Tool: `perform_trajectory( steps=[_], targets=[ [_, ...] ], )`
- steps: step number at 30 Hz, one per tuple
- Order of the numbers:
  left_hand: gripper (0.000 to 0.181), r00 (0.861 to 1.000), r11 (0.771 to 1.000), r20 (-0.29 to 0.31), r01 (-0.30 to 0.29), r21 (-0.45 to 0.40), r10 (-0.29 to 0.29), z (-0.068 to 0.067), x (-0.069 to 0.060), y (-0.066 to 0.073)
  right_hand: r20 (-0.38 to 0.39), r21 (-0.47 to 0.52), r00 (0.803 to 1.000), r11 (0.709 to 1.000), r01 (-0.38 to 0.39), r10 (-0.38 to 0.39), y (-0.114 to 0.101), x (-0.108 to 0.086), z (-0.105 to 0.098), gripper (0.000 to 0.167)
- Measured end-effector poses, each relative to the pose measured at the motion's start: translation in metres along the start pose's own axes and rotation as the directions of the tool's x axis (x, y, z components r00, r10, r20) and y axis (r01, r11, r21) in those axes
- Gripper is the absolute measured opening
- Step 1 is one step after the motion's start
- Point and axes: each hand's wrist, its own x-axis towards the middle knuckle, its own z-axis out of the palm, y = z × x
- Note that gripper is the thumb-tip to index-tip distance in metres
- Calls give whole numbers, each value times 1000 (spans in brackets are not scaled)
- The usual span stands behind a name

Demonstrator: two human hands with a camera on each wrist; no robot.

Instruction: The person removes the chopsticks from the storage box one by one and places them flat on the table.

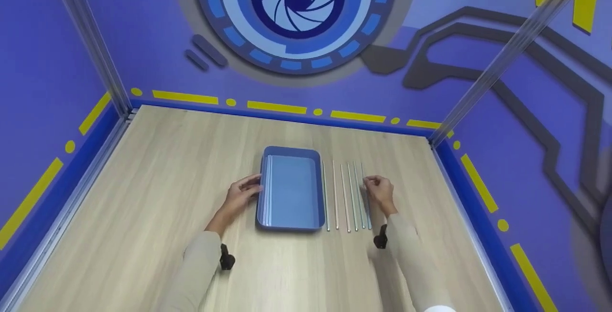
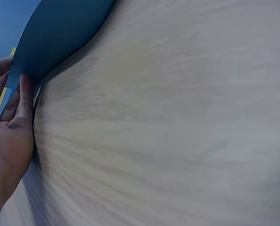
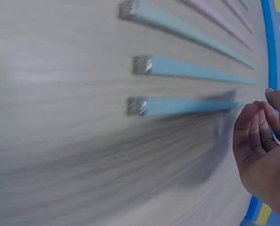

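A blue rectangular tray (image 1: 292, 230) stands on the wooden table. My left hand (image 1: 243, 192) rests against its left wall, fingers extended; in the left wrist view, that hand (image 2: 10, 136) touches the tray's side (image 2: 64, 37). To the tray's right, several slim pastel chopsticks (image 1: 345, 192) with silvery ends lie side by side, roughly parallel. The fingertips of my right hand (image 1: 381, 191) pinch the outermost one near its far part. The right wrist view shows the right hand (image 3: 264, 146) at the far end of this blue chopstick (image 3: 187, 106); the fingertips partly hide the contact.
The wooden table (image 1: 158, 173) reaches to blue walls at the back and sides. Metal posts (image 1: 91, 39) rise at its back corners. Pale lengthwise lines show inside the tray along its left; I cannot tell whether they are reflections.
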Motion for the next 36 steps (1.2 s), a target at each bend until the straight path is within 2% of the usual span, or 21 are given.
perform_trajectory(
  steps=[3, 6, 10, 17, 23, 31, 36],
  targets=[
    [48, 1000, 1000, -2, 3, 18, -3, -2, -1, 1, 34, 76, 999, 997, 24, -26, -17, 2, 4, 25],
    [48, 1000, 999, -11, 0, 41, 0, -3, -2, 3, 59, 157, 994, 984, 87, -97, -34, 6, 10, 22],
    [49, 1000, 999, -17, 2, 50, -1, -4, -3, 4, 101, 197, 981, 970, 145, -167, -58, 8, 19, 19],
    [48, 1000, 999, -8, -2, 41, 2, -3, -1, 3, 151, 184, 967, 967, 178, -207, -92, 6, 37, 20],
    [46, 1000, 998, -9, 21, 65, -21, 0, 0, 3, 215, 238, 947, 953, 187, -239, -112, 0, 58, 20],
    [47, 1000, 997, -15, 21, 77, -20, -1, 2, 2, 302, 276, 913, 942, 191, -273, -138, -9, 107, 19],
    [47, 1000, 998, -7, 14, 66, -13, -2, -1, 0, 364, 205, 894, 959, 197, -262, -145, -21, 135, 18]
  ],
)
